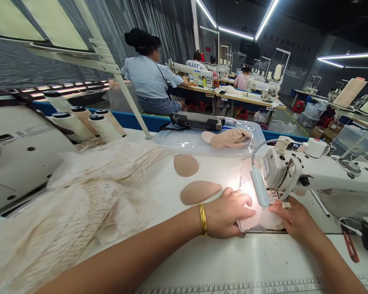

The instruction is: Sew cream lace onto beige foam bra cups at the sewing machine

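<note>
Under the lamp, a pale pink bra cup piece [250,215] lies by the sewing machine's needle area. My left hand [228,213], with a gold bangle at the wrist, grips its left edge with curled fingers. Thumb and fingers of my right hand [297,218] pinch the right side of a thin, pale fabric piece [271,218] close to the presser foot. The white sewing machine [306,163] hides the exact stitching point. Two beige bra cup pieces [186,165] [200,192] rest flat to the left of my left hand.
Sheer cream lace fabric [110,196] is heaped on the left. Behind the work stands a clear plastic bin lid [184,141] with more beige pieces [230,138]. Thread cones [104,128] stand back left. A ruler strip [248,286] lines the front; red-handled snips [351,247] lie right. Co-workers sit beyond.
</note>
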A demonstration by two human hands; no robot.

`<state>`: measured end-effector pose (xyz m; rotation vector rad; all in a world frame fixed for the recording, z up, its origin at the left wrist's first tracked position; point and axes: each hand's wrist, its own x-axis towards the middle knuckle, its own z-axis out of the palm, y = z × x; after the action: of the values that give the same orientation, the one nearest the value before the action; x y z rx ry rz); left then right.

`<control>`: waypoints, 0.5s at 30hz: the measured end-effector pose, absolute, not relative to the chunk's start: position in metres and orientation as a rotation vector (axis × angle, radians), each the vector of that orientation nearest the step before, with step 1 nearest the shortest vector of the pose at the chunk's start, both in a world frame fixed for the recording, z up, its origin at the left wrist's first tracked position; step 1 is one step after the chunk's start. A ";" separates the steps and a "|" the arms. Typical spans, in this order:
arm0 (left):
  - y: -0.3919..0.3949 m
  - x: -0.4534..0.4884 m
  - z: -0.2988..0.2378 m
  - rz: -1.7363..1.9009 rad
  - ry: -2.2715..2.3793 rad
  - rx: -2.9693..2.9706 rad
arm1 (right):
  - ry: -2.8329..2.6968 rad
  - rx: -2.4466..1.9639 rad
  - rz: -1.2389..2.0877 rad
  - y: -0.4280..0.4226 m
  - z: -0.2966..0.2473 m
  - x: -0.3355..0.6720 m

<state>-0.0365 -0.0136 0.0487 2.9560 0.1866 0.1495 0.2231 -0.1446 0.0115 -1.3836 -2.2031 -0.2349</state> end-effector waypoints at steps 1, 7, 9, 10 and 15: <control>-0.014 -0.035 0.047 0.175 0.181 2.979 | -2.224 -1.411 -0.163 -0.147 0.015 0.225; -0.014 -0.024 0.034 0.342 0.070 2.969 | -2.117 -1.485 0.439 -0.153 0.036 0.233; -0.012 -0.023 0.032 0.366 0.065 2.969 | -1.949 -1.436 0.542 -0.150 0.035 0.231; -0.011 -0.023 0.031 0.378 0.059 2.971 | -1.890 -1.427 0.540 -0.147 0.032 0.228; -0.002 -0.022 0.034 0.386 0.063 2.972 | -2.025 -1.533 0.072 -0.134 0.004 0.207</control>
<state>-0.0215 -0.0023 0.0339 2.9723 0.0629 0.3856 0.2067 -0.1340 0.0040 -1.5333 -2.0253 0.0721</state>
